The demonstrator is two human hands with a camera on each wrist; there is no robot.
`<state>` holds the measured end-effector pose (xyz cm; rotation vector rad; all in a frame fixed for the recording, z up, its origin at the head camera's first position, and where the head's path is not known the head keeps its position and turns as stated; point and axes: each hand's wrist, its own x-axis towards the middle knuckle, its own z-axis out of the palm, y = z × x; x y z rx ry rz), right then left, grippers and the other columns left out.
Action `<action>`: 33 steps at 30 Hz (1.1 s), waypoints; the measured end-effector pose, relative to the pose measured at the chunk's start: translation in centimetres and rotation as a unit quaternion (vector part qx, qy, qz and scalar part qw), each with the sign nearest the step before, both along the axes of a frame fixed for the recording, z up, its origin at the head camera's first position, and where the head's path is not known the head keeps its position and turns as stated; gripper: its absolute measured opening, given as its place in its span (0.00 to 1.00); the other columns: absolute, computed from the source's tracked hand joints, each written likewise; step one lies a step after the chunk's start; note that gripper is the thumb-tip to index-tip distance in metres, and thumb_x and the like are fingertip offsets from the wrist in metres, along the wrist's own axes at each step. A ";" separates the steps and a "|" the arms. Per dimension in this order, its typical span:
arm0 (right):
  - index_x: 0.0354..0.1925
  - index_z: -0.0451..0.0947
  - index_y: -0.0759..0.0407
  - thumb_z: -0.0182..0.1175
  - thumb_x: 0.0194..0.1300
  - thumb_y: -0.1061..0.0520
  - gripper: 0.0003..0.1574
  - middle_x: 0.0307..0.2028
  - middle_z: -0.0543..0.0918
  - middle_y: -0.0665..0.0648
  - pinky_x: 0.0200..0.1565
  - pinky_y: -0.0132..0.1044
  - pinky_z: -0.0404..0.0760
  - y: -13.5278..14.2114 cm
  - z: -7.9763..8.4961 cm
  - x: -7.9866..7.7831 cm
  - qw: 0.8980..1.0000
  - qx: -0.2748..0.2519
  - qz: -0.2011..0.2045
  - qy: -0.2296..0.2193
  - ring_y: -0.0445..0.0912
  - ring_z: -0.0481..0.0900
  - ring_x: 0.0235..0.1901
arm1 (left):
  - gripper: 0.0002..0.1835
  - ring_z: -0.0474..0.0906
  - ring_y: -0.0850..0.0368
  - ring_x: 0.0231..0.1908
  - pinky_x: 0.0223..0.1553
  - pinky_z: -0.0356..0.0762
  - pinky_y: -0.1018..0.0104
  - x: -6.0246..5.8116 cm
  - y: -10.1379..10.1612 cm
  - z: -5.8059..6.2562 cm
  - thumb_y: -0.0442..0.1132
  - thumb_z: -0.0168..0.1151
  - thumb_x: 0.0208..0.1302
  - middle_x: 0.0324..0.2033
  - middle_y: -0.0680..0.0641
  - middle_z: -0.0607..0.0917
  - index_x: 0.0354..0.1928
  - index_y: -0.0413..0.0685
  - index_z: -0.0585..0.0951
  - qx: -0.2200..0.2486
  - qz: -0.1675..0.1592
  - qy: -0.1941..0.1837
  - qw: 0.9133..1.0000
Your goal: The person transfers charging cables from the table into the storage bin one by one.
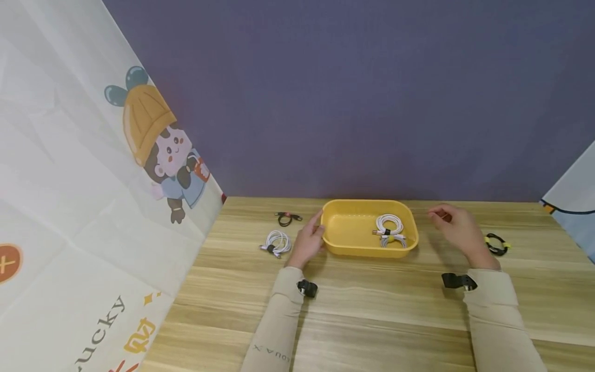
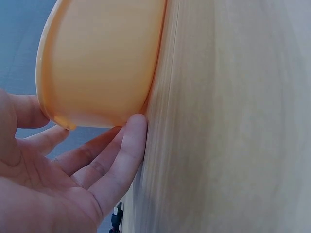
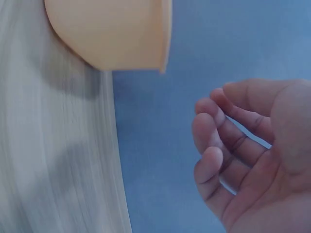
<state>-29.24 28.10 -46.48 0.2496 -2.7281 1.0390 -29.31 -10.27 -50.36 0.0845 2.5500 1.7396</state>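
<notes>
In the head view a yellow plastic tray (image 1: pixel 353 251) stands on the table. My left hand (image 1: pixel 307 245) holds its left end; in the left wrist view the thumb reaches over the rim and the fingers lie against the outer wall (image 2: pixel 104 63). A coiled white cable (image 1: pixel 389 224) and a coiled grey cable (image 1: pixel 393 241) lie inside, toward the right. To the right of the tray, my right hand (image 1: pixel 457 231) hovers apart from it. Its fingers (image 3: pixel 206 131) are loosely bent with nothing between them.
Left of the tray lie a small coiled black cable (image 1: pixel 285 219) and a coiled white cable (image 1: pixel 277 243) with a black tie. A black cable with yellow ends (image 1: pixel 497 244) lies beyond my right wrist. A dark blue backdrop (image 1: pixel 353 103) rises behind the table (image 1: pixel 372 320).
</notes>
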 end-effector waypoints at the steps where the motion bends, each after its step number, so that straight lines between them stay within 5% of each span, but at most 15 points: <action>1: 0.57 0.80 0.64 0.52 0.80 0.47 0.23 0.41 0.86 0.66 0.26 0.34 0.75 0.3 0.0 0.1 1.000 0.001 -0.002 -0.003 0.38 0.76 0.30 | 0.28 0.85 0.52 0.32 0.34 0.88 0.61 0.0 0.0 0.0 0.45 0.48 0.81 0.55 0.38 0.86 0.78 0.72 0.62 -0.002 0.000 0.000 1.000; 15: 0.56 0.79 0.66 0.50 0.79 0.49 0.23 0.43 0.87 0.70 0.29 0.36 0.75 4.9 -0.6 0.7 0.997 0.028 -0.056 -0.036 0.29 0.74 0.28 | 0.28 0.84 0.50 0.32 0.33 0.88 0.60 -0.1 0.2 0.2 0.46 0.48 0.81 0.55 0.38 0.85 0.78 0.72 0.62 -0.013 0.002 0.002 1.000; 19: 0.57 0.79 0.67 0.50 0.79 0.50 0.24 0.44 0.86 0.72 0.29 0.37 0.75 5.7 -0.9 0.8 0.996 0.033 -0.065 -0.049 0.38 0.79 0.29 | 0.28 0.85 0.49 0.33 0.34 0.88 0.60 -0.1 0.1 0.3 0.45 0.49 0.80 0.56 0.37 0.85 0.78 0.72 0.62 -0.018 0.002 0.003 1.000; 25: 0.58 0.77 0.69 0.47 0.80 0.46 0.29 0.50 0.81 0.77 0.32 0.48 0.76 7.0 -1.6 1.2 0.992 0.042 -0.093 -0.072 0.66 0.81 0.41 | 0.27 0.85 0.48 0.33 0.35 0.88 0.58 -0.1 0.1 0.3 0.45 0.49 0.81 0.56 0.37 0.85 0.78 0.71 0.63 -0.020 0.006 0.005 1.000; 33: 0.56 0.78 0.71 0.51 0.78 0.48 0.27 0.49 0.82 0.77 0.33 0.48 0.75 9.1 -2.6 1.4 0.989 0.039 -0.124 -0.074 0.66 0.80 0.40 | 0.28 0.85 0.52 0.32 0.34 0.89 0.59 -0.3 0.3 -0.1 0.44 0.49 0.80 0.55 0.37 0.85 0.78 0.71 0.63 -0.009 0.002 0.000 1.000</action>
